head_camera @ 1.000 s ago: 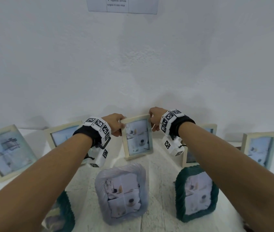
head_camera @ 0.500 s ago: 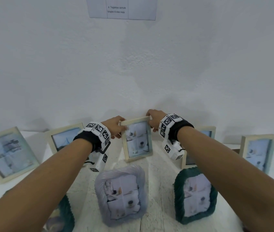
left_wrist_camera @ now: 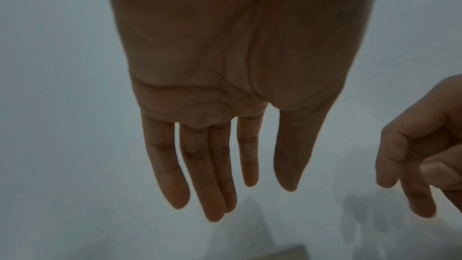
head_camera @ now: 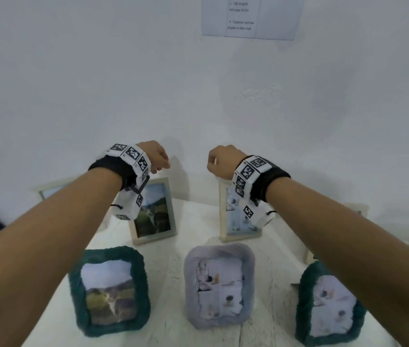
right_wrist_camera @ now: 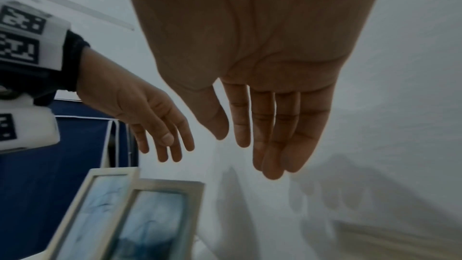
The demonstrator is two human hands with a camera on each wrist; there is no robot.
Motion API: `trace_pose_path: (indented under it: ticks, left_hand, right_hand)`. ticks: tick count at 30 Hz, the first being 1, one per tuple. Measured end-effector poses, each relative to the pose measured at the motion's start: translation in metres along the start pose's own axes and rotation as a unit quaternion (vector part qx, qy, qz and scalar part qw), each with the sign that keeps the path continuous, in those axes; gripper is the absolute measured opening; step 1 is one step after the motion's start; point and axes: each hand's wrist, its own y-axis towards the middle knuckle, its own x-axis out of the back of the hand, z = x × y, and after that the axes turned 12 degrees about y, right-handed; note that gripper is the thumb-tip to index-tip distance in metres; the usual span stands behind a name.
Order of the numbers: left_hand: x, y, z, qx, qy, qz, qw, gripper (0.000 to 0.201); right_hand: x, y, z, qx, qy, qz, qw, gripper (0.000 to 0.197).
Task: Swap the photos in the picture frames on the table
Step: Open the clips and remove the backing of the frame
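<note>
Three frames [head_camera: 218, 284] in front (table [head_camera: 173, 271]), two frames [head_camera: 154, 211] behind, by wall [head_camera: 98, 83]

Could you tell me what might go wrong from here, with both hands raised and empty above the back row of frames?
1. The left hand and right hand hang open above two upright wooden frames; a careless descent could topple them.
2. The fuzzy green frame and grey frame stand under the forearms, so lowering the arms might knock them over.

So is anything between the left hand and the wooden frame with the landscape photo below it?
Nothing visible. The left hand hangs open above the wooden frame, with only air under its fingers.
</note>
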Motion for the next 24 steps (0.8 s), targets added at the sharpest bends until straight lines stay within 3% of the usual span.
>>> trace_pose_path:
  ticks: [7,11,14,20,24]
  left_hand:
    - [0.006,-0.017,0.067,0.070,0.108,0.049,0.990,0.033]
    - [-0.010,-0.014,0.101,0.081,0.050,0.086,0.992,0.030]
    - [-0.015,-0.014,0.106,0.069,0.034,0.072,0.994,0.019]
    - [-0.006,-0.018,0.099,0.043,-0.002,0.054,0.998,0.019]
    - [0.023,-0.034,0.081,0.014,-0.146,0.001,0.989,0.017]
  right_hand:
    - [-0.063,0.055,0.068,0.041,-0.014,0.072,0.996,0.041]
    - [-0.079,0.068,0.083,0.038,-0.062,0.117,0.990,0.037]
    - [-0.079,0.071,0.086,0.025,-0.089,0.132,0.987,0.038]
    - [-0.055,0.058,0.094,0.022,-0.047,0.106,0.993,0.030]
    - [-0.013,0.035,0.082,0.032,0.065,-0.005,0.997,0.026]
